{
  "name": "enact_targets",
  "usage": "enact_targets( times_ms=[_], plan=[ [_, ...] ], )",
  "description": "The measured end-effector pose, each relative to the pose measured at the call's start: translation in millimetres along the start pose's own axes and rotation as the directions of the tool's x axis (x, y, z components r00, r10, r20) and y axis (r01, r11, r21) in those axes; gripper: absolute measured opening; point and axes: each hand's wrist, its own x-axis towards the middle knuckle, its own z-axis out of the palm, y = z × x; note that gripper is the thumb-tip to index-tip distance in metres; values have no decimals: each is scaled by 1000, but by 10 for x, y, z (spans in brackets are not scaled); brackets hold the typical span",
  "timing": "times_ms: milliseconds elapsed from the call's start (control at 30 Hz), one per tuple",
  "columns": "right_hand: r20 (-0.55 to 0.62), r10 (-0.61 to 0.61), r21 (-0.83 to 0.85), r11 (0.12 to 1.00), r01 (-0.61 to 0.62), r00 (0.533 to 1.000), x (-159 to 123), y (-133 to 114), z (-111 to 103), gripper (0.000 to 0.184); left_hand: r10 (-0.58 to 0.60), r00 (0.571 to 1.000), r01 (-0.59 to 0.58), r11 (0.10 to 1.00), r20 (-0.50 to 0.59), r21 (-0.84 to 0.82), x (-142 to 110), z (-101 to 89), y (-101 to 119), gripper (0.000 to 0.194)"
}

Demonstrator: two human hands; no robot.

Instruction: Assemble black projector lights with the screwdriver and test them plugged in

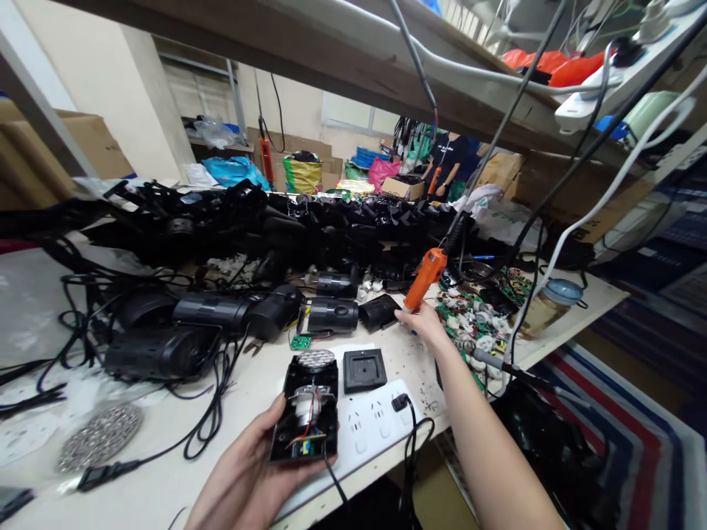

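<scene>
My left hand (246,460) is closed around an opened black plastic housing (276,434), held low in front of me. Inside it sit a white motor (307,403), red and dark wires and a small circuit board. A round perforated grille shows at its far end, and a black cord hangs from its near end. Off to the right, my right hand (425,324) grips an orange electric screwdriver (425,278) near its lower end. The tool hangs from a coiled cable; its tip is hidden. A square black part (364,369) lies just beyond the housing.
Beside the housing lies a white power strip (381,419) with a black plug in it. Black device bodies (210,313) and cords cover the left. Circuit boards and white parts (475,324) are piled at right. A shelf beam (309,44) and cables hang overhead; a person (445,158) stands far behind.
</scene>
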Motion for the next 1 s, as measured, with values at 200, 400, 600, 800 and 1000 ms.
enact_targets(
  times_ms=[200, 400, 600, 800, 1000],
  plan=[
    [77, 41, 15, 999, -43, 996, -27, 82, 128, 33, 7, 1000, -7, 1000, -24, 16, -27, -35, 28, 41],
    [102, 76, 19, 997, -78, 992, -188, 150, 97, 33, 2, 1000, -2, 1000, -7, 6, 1, -55, -7, 39],
    [118, 75, -1, 997, -76, 990, -306, 126, 98, 32, -26, 1000, 26, 1000, -9, -8, 11, -64, -13, 37],
    [52, 33, -184, 983, -23, 998, -461, 33, -34, 38, -31, 999, 32, 999, 22, -24, 52, -128, -28, 39],
    [49, -3, -488, 872, 26, 999, -823, -344, -225, 21, -19, 1000, 20, 999, 20, -49, 87, -150, -40, 37]
  ],
)
